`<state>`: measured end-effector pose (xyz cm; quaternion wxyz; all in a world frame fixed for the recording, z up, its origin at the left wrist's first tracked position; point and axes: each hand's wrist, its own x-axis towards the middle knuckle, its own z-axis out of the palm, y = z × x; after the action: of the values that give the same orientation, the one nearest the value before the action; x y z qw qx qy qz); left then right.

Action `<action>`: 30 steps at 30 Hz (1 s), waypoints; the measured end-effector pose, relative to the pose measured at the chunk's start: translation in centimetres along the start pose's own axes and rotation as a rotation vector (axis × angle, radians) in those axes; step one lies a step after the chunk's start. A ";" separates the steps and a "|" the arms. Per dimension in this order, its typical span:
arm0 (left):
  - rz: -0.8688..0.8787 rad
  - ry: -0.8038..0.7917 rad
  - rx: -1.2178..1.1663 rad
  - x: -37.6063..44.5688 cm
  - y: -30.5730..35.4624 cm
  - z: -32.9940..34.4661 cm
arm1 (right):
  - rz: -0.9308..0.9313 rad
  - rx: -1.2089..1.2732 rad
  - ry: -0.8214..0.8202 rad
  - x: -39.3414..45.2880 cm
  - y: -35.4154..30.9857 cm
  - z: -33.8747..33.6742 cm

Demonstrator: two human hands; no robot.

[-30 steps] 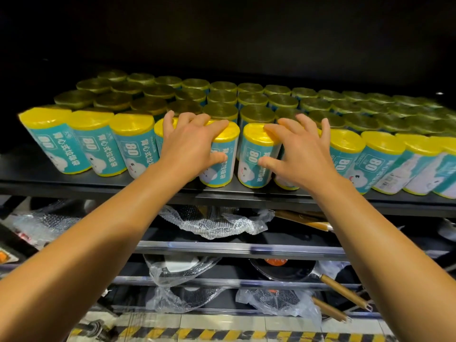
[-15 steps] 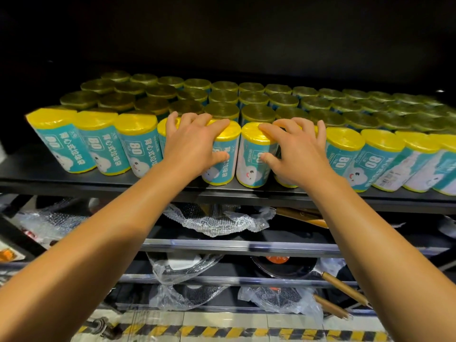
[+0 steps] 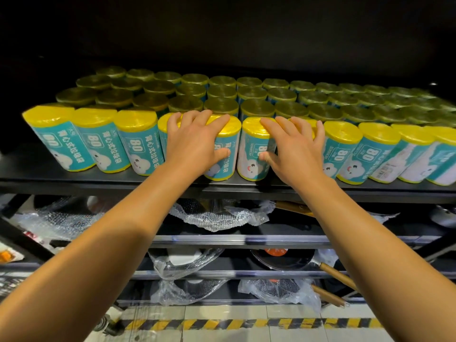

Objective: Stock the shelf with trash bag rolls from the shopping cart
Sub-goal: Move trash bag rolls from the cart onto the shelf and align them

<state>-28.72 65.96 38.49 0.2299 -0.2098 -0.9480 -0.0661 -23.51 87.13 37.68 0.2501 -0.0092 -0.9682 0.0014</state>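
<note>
Trash bag rolls (image 3: 138, 141): yellow cylinders with teal printed labels bearing "80" and a cartoon cloud, standing upright in several rows on a black shelf (image 3: 103, 180); the front row is brightly lit, the rows behind sit in shadow and read olive-green. Front row runs unbroken from the left end to the right edge of the view, rolls touching or just beside one another, those at either end appearing to lean outward. Left hand (image 3: 195, 144): laid over the top and front of one front-row roll near the middle, fingers spread across its yellow cap, thumb pressed against the label; whether it grips or only presses cannot be told. Right hand (image 3: 293, 149): laid likewise over the neighbouring rolls just to the right, fingers spread over the yellow tops, thumb touching the label of the roll (image 3: 254, 154) between the two hands. Lower shelves: frying pans (image 3: 283, 260) with wooden handles, several wrapped in bubble wrap (image 3: 217, 213). Floor: pale tile with a yellow-and-black striped hazard strip (image 3: 222, 324).
</note>
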 end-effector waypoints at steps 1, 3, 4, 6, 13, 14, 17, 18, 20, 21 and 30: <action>0.003 0.003 -0.004 0.0 0.0 0.0 | 0.006 -0.001 0.004 0.0 -0.1 0.0; 0.005 0.006 -0.012 0.0 0.0 0.0 | 0.017 -0.011 0.002 0.1 -0.3 0.0; 0.005 0.005 -0.014 0.0 -0.1 0.1 | 0.022 -0.010 -0.001 0.1 -0.3 -0.1; 0.005 0.006 -0.022 0.0 -0.1 0.2 | 0.023 -0.002 -0.010 0.0 -0.4 -0.2; -0.019 -0.015 -0.116 0.6 0.3 -0.8 | 0.093 0.200 0.084 -0.8 1.6 -2.1; -0.014 -0.004 -0.143 0.7 0.6 -1.0 | 0.127 0.231 0.138 -1.3 2.5 -2.4; 0.056 0.024 -0.195 1.2 2.6 -1.1 | 0.196 0.199 0.146 -2.5 5.5 -2.7; 0.079 0.022 -0.197 1.5 3.4 -1.0 | 0.201 0.170 0.109 -2.7 6.3 -2.6; 0.100 -0.001 -0.170 1.9 4.8 -0.7 | 0.182 0.113 0.028 -2.6 7.2 -2.5; 0.100 -0.016 -0.136 2.2 5.4 -0.5 | 0.155 0.081 -0.004 -2.4 7.4 -2.5; -0.009 -0.056 -0.041 2.2 7.2 -0.8 | 0.014 0.065 0.095 -1.5 8.4 -1.3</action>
<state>-27.08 73.14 40.44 0.1985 -0.2120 -0.9535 -0.0806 -21.42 95.47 38.06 0.2960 -0.0079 -0.9546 0.0341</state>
